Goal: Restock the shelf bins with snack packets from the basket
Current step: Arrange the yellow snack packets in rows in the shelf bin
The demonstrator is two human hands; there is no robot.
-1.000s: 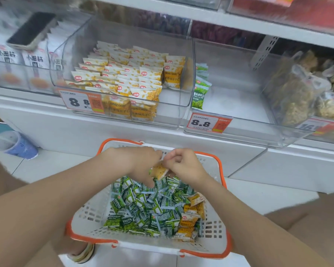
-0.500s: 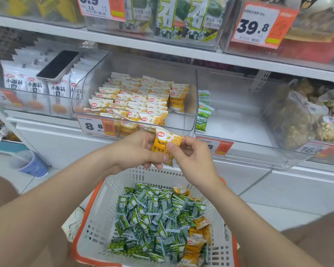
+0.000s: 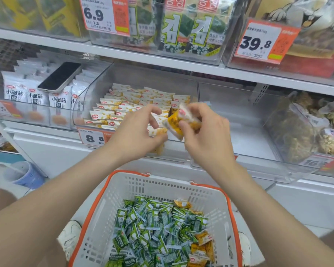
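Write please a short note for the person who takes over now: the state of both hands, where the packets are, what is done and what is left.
Left hand: fingers loosely curled, seems to hold nothing, in front of the yellow-packet bin.
Right hand: grips a yellow packet at the front of that bin, not yet put in.
Basket: below the hands, with many green packets and a few yellow ones.
Done: the bin already holds rows of yellow packets.
Left: place the held packet, then shelve the rest from the basket.
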